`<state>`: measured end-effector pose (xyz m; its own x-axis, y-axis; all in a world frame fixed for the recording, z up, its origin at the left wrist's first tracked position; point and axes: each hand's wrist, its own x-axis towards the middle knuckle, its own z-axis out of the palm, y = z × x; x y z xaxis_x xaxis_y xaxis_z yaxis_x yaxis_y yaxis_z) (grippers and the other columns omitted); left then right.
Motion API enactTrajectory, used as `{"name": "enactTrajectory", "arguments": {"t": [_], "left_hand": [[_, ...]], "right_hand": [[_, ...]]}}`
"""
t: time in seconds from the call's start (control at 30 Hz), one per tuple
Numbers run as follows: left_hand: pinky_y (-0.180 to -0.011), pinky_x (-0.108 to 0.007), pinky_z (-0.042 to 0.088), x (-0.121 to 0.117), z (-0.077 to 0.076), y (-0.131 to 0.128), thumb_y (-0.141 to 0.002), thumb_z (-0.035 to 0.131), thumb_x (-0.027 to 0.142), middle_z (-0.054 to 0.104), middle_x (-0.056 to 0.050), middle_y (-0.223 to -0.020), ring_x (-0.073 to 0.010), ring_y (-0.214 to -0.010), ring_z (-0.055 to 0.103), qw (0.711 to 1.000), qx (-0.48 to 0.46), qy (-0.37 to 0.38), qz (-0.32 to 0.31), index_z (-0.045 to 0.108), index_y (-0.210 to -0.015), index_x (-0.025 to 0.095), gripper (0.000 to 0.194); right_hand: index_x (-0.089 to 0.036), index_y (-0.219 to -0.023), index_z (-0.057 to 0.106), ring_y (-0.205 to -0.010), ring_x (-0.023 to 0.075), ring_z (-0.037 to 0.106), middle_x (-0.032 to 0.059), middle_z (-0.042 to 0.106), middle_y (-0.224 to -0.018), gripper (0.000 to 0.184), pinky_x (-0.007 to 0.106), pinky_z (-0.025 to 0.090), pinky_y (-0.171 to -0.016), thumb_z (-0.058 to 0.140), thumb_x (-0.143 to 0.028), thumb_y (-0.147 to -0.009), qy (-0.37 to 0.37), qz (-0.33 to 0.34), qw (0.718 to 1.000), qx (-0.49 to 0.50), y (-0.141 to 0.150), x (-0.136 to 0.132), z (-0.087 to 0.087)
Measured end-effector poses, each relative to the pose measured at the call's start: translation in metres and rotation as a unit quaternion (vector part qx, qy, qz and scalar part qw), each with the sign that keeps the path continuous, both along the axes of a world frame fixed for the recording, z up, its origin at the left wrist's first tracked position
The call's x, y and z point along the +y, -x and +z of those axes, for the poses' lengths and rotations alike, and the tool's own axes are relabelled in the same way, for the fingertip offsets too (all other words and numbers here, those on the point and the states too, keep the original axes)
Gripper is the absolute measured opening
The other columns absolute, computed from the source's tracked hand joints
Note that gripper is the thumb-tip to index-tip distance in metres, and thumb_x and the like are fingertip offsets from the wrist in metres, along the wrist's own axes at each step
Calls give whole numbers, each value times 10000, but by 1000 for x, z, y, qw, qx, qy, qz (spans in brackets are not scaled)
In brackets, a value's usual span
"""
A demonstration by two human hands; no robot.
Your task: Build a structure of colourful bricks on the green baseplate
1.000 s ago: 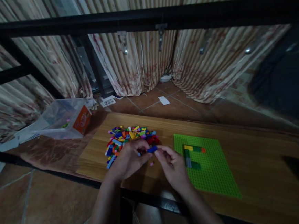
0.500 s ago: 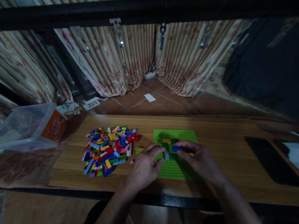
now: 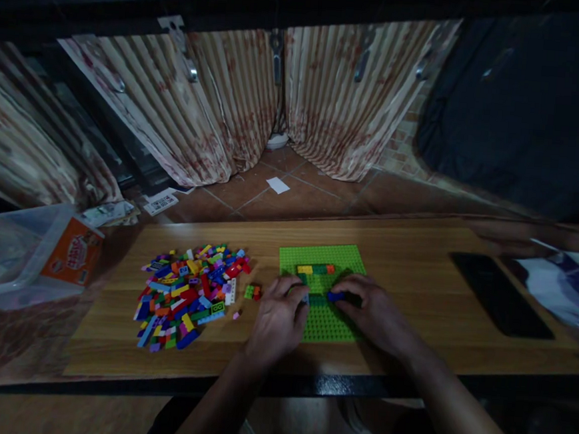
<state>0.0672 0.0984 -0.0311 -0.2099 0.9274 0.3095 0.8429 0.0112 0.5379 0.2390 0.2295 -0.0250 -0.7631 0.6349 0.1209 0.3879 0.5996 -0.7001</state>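
On the table lies a bright green baseplate [image 3: 328, 330]. Near its far side stands a row made of a yellow brick [image 3: 305, 270], a dark green brick and an orange brick [image 3: 330, 269]. My right hand [image 3: 375, 311] pinches a blue brick [image 3: 334, 296] low over the plate's middle. Just left of that, a dark green strip [image 3: 318, 300] shows on the plate. My left hand [image 3: 276, 316] has its thumb and fingers closed about a grey brick [image 3: 306, 299] at the plate's left part; the fingers mostly cover it.
A large pile of mixed bricks [image 3: 188, 296] spreads over the table's left side. Between pile and plate sit a few green and red bricks [image 3: 252, 292]. A dark flat phone-like slab [image 3: 501, 294] lies at right. A clear plastic bin [image 3: 10, 255] stands beyond the left edge.
My right hand has brought the blue brick nearer and lower, beside the dark green strip. My left hand stays by the grey brick. The view has shifted, so the scene sits further left.
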Motion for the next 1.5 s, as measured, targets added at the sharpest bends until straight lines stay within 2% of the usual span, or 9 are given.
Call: {"name": "enactTrajectory", "arguments": {"t": [0.57, 0.8, 0.97, 1.2, 1.37, 1.5], "left_hand": [[-970, -422, 486, -2, -4, -13, -881, 529, 168, 573, -112, -1180, -248, -1097, 519, 998, 41, -8, -37, 626, -1168, 155, 302], [-970, -471, 467, -6, -2, -25, -911, 512, 237, 554, -141, -1249, -282, -1123, 499, 995, 86, 30, -38, 591, -1264, 157, 371], [-934, -520, 460, -4, 0, -39, -892, 564, 292, 555, -144, -1272, -323, -1156, 487, 988, 137, 66, -7, 579, -1283, 191, 404], [-958, -600, 412, 2, 3, -46, -908, 518, 220, 584, -151, -1277, -325, -1134, 520, 982, 170, 88, 9, 605, -1233, 177, 339], [-1018, -621, 374, 3, -7, -55, -911, 466, 130, 598, -150, -1277, -318, -1176, 508, 976, 200, 86, 13, 585, -1249, 126, 358], [-1035, -607, 379, 4, -8, -60, -918, 409, 93, 608, -153, -1255, -296, -1159, 520, 974, 208, 87, 6, 554, -1273, 88, 384]], "right_hand": [[-253, -926, 710, -929, 175, 595, 12, 668, -927, 184, 355, 456, -867, 626, -119, -833, 21, 40, 999, 16, 1, 2, -4], [-253, -922, 722, -901, 174, 600, 18, 668, -914, 214, 347, 468, -838, 616, -96, -823, 18, 41, 999, 22, 1, 2, -4], [-240, -896, 735, -876, 170, 609, 24, 669, -897, 184, 333, 475, -811, 620, -118, -821, 22, 42, 998, 34, 2, 5, -8], [-240, -852, 749, -833, 180, 615, 21, 663, -845, 131, 342, 478, -782, 683, -162, -770, 63, 48, 997, 2, 6, 13, -7], [-249, -836, 749, -842, 184, 608, 21, 659, -834, 131, 347, 473, -786, 655, -171, -791, 31, 23, 999, 22, 5, 7, -10], [-230, -835, 752, -821, 173, 618, 25, 663, -846, 122, 330, 476, -775, 673, -172, -763, 76, 19, 997, 14, 5, 9, -11]]}}
